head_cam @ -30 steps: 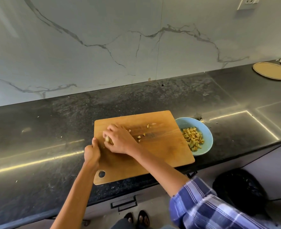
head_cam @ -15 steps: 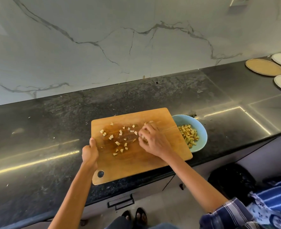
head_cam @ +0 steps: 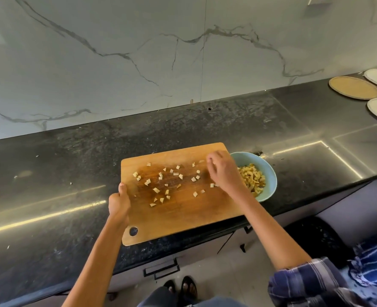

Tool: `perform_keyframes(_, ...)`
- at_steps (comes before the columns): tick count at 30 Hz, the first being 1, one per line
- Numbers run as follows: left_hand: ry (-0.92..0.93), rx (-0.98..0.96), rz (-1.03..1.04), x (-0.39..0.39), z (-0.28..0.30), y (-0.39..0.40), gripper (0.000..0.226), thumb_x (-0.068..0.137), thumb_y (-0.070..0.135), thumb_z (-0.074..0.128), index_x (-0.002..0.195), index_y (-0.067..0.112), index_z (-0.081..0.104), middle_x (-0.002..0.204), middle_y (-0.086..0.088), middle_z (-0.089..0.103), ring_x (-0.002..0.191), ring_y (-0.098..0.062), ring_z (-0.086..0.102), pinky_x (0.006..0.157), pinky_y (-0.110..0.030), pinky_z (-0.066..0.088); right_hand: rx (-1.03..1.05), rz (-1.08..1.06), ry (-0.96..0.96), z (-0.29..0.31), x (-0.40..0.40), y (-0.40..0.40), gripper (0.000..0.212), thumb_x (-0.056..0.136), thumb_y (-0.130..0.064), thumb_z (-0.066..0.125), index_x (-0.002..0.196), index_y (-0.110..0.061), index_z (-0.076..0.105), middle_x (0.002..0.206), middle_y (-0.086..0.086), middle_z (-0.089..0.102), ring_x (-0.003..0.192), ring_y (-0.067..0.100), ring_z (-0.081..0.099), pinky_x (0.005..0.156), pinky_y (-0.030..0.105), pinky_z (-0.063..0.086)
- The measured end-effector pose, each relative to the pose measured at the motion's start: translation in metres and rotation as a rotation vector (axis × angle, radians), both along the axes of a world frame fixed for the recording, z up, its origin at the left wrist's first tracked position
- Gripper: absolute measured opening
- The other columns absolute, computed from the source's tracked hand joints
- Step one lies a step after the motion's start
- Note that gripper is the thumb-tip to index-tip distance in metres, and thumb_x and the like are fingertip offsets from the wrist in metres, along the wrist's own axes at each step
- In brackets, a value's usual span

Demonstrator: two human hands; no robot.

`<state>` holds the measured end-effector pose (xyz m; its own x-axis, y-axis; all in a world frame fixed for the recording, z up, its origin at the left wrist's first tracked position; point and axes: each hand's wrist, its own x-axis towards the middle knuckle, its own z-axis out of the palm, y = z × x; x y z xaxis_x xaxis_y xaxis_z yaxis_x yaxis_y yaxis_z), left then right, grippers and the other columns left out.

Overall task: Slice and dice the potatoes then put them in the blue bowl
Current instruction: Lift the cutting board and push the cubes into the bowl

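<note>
The head view shows a wooden board (head_cam: 183, 209) on a dark surface (head_cam: 50, 173), with its right edge lying over the rim of the blue bowl (head_cam: 269, 173). The left hand (head_cam: 118, 203) grips the left edge of the board, thumb on top and fingers curled under it. The right hand (head_cam: 224, 171) is at the far right corner of the board, just beside the bowl, with fingers loosely spread and pointing down. Whether it holds any pieces cannot be told; it seems to hold nothing.

One second ago the right hand was at the left part of the board and covered a small heap there. Half a second ago it was in the middle, and now it has reached the bowl side. The sweep has left the potato dice (head_cam: 167, 182) scattered over the middle of the board, well apart from each other, and none of them looks to be at the edge. The bowl already holds a heap of diced potato (head_cam: 252, 178).

This probably means that the cutting is done and the task is at the transfer step, near the end. The last sweep carried only part of the pieces, so more sweeps toward the bowl are likely needed. No knife is in view.

Three round mats (head_cam: 354, 87) lie far right on the surface.
</note>
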<state>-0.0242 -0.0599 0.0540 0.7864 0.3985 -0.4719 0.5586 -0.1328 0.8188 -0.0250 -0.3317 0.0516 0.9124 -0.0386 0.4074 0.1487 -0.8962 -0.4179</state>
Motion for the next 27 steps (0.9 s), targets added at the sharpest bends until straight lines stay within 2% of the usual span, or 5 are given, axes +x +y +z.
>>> perform_keyframes(5,0.033,-0.007,-0.007,-0.003,0.009,-0.002,0.056,0.101,0.041,0.024,0.135,-0.002,0.035,0.132,-0.018,0.045,0.12,-0.033,0.042,0.103,-0.044,0.03,0.098,0.366,0.139,0.007,0.023,0.101,0.031,0.097,-0.02,0.043,0.117,-0.002,0.058,0.118,0.011,0.059,0.113,0.02,0.052,0.094,0.026,0.041)
perform_keyframes(8,0.041,-0.012,-0.018,-0.005,0.014,-0.004,0.053,0.102,0.035,0.02,0.138,-0.002,0.031,0.138,-0.019,0.04,0.122,-0.032,0.039,0.106,-0.043,0.027,0.062,0.433,0.222,0.011,0.037,0.144,0.04,0.1,-0.024,0.039,0.134,-0.003,0.046,0.137,0.013,0.048,0.129,0.023,0.04,0.108,0.034,0.032)
perform_keyframes(14,0.057,-0.068,-0.006,0.001,0.007,0.002,0.049,0.098,0.03,0.019,0.118,-0.001,0.051,0.108,-0.021,0.055,0.092,-0.024,0.044,0.082,-0.035,0.034,-0.028,0.543,0.033,-0.004,0.019,0.177,0.025,0.096,-0.016,0.047,0.099,0.004,0.062,0.105,0.017,0.058,0.096,0.027,0.052,0.084,0.039,0.046)
perform_keyframes(19,0.092,-0.025,-0.012,-0.002,0.012,-0.001,0.051,0.1,0.029,0.017,0.135,-0.004,0.035,0.12,-0.021,0.045,0.11,-0.03,0.043,0.097,-0.04,0.031,-0.145,0.547,-0.093,-0.018,-0.004,0.153,0.015,0.09,-0.004,0.054,0.088,0.005,0.066,0.091,0.015,0.065,0.086,0.026,0.06,0.08,0.036,0.052)
perform_keyframes(27,0.081,-0.014,-0.03,0.002,0.007,0.001,0.052,0.1,0.033,0.017,0.132,-0.002,0.038,0.115,-0.017,0.048,0.104,-0.029,0.044,0.095,-0.043,0.035,-0.124,0.257,-0.096,-0.008,0.006,0.099,0.008,0.08,0.003,0.067,0.087,0.003,0.069,0.091,0.016,0.069,0.082,0.026,0.066,0.078,0.034,0.056)
